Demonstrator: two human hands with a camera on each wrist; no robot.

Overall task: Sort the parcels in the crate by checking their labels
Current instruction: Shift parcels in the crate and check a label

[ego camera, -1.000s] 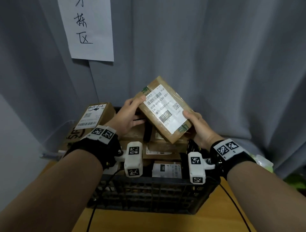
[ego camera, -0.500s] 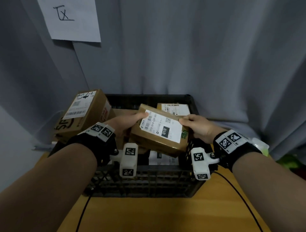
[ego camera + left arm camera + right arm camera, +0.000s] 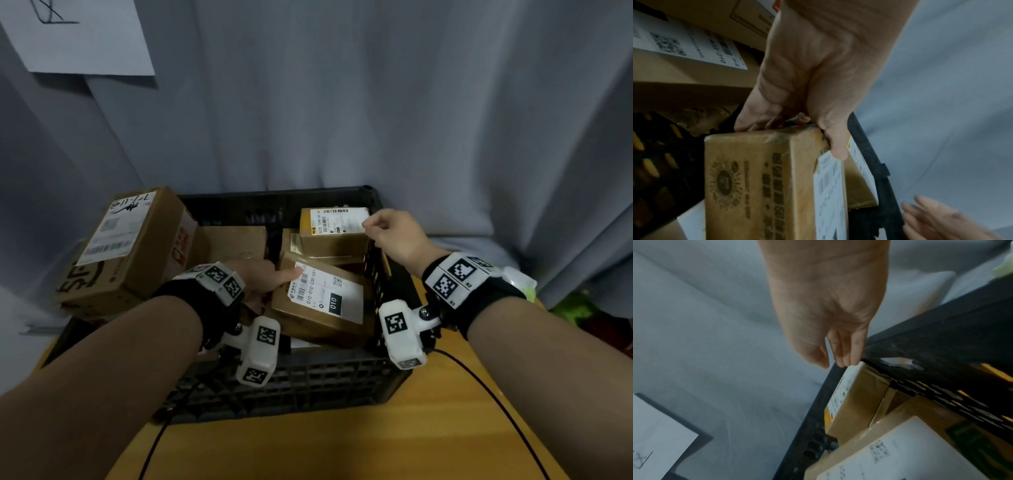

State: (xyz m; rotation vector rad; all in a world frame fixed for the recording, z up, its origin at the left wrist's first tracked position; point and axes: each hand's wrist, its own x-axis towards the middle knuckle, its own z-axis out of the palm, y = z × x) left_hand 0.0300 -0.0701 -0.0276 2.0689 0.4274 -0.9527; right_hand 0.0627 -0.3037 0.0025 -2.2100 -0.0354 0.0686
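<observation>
A brown parcel point(image 3: 322, 301) with a white "010" label lies tilted in the black crate point(image 3: 308, 380), on top of other parcels. My left hand point(image 3: 270, 277) grips its left end, thumb on the label's edge; the left wrist view shows the thumb over the parcel's point(image 3: 760, 178) top corner and the fingers behind the end. My right hand point(image 3: 371, 224) holds nothing and hovers over the crate's back right corner. Its nearly straight fingertips point(image 3: 851, 360) touch the corner of a smaller labelled parcel point(image 3: 853, 402), which stands at the back right point(image 3: 334, 228).
A big SF carton point(image 3: 126, 246) leans on the crate's left rim. More parcels lie underneath. The crate stands on a wooden table point(image 3: 342, 445) against a grey curtain point(image 3: 376, 120) bearing a paper sign point(image 3: 85, 37). A black cable point(image 3: 496, 401) crosses the table at right.
The "010" parcel came down from in front of the curtain into the crate. My right hand let go of it and moved to the back right parcel.
</observation>
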